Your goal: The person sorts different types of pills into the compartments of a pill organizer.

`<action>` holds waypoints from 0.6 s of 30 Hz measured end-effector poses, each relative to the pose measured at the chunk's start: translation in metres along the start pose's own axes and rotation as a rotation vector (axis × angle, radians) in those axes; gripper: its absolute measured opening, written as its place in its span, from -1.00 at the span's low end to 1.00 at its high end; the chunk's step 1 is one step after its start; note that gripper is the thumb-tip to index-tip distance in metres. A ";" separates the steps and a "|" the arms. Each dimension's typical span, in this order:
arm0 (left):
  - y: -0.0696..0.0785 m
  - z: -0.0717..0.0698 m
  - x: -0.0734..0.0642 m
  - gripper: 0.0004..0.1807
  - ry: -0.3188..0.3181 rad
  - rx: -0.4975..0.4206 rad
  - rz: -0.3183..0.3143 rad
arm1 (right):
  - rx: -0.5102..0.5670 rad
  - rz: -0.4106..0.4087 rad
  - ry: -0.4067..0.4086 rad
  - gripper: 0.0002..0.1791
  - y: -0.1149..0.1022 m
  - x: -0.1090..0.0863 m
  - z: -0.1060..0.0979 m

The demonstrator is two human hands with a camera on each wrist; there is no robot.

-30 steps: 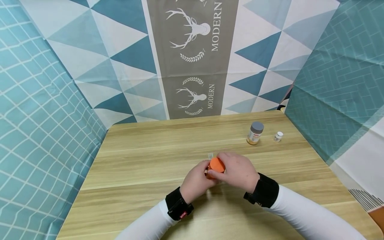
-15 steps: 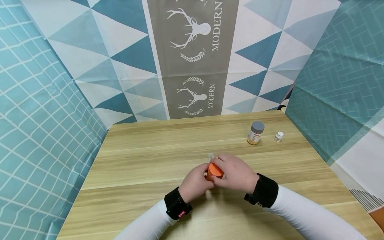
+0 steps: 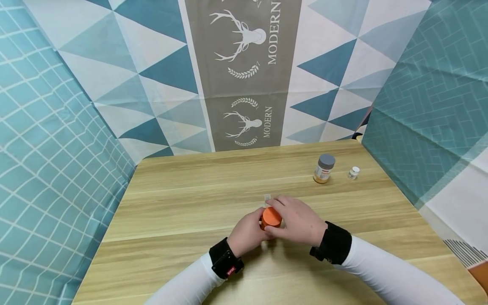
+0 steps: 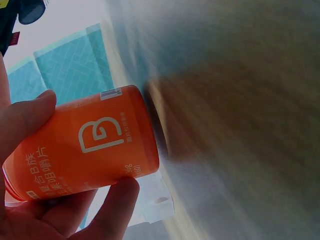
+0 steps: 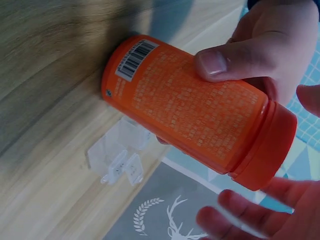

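An orange bottle [image 4: 85, 150] with white printing is held in my left hand [image 3: 248, 231], thumb on one side and fingers round the other. The bottle stands upright, its base close to the tabletop. Around its orange cap [image 3: 271, 216] my right hand [image 3: 299, 220] has its fingers loosely spread. In the right wrist view a gap shows between the right thumb and the cap [image 5: 274, 145], while one fingertip is right at the cap's edge. A clear plastic pill box [image 5: 117, 150] with raised lids lies behind the bottle; the hands mostly hide it in the head view.
A grey-capped jar [image 3: 324, 168] with an amber lower part stands on the wooden table [image 3: 183, 190] at the back right. Beside it is a small white bottle [image 3: 353, 173]. Patterned cloths [image 3: 152, 84] hang behind and along both sides of the table.
The bottle and both hands have shifted slightly left and down. The right fingers have changed position around the cap, and the cap shows more now than half a second ago.
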State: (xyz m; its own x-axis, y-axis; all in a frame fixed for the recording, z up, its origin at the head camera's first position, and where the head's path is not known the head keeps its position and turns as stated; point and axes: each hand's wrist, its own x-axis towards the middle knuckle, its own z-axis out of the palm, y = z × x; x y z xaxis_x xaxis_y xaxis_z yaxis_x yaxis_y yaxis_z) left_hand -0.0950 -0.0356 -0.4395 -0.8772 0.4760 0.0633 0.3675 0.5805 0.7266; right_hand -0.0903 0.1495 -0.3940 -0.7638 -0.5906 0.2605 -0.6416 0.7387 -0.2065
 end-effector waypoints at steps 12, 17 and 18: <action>-0.002 0.001 0.001 -0.48 -0.002 -0.028 -0.018 | -0.009 0.037 -0.019 -0.58 -0.001 0.003 0.007; -0.005 0.002 0.000 -0.35 -0.009 -0.027 -0.018 | 0.049 -0.066 -0.077 -0.36 0.003 0.003 0.003; -0.006 0.002 0.000 -0.36 -0.012 -0.026 -0.020 | 0.061 -0.067 -0.082 -0.33 0.003 0.002 0.003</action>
State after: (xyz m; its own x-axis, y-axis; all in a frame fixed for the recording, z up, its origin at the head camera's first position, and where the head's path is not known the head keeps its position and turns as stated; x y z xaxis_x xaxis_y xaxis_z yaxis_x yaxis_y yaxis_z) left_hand -0.0970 -0.0376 -0.4451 -0.8803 0.4728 0.0402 0.3417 0.5730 0.7450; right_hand -0.0941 0.1491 -0.3965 -0.7206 -0.6643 0.1983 -0.6926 0.6770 -0.2491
